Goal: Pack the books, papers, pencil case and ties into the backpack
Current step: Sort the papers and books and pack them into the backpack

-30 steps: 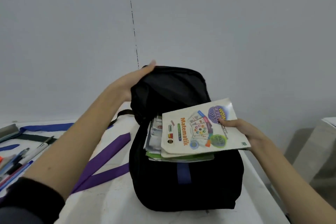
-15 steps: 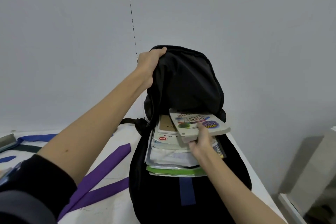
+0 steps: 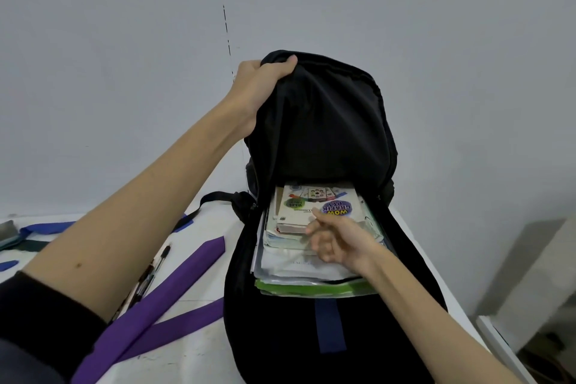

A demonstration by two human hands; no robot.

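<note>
Black fabric backpack: lying on the white worktop, main compartment gaping toward me. My left hand is pinching the top edge of its flap, grip closed tight on the cloth and lifting it upright.

White maths workbook with colourful cover: lying topmost on the pile inside the compartment, cover up, its far edge tucked under the raised flap. My right hand is hovering at its near edge, thumb tip touching or almost touching the cover, fingers loosely curled, grip slack and holding nothing.

Stack of books and white papers: sitting beneath the workbook, a green-edged clear folder at the bottom, its near edge sticking out of the opening.

Two purple fabric ties: lying flat on the worktop left of the backpack, partly under my left forearm.

Black pens: lying just beside the ties.

Blue tie: lying at the far left.
</note>
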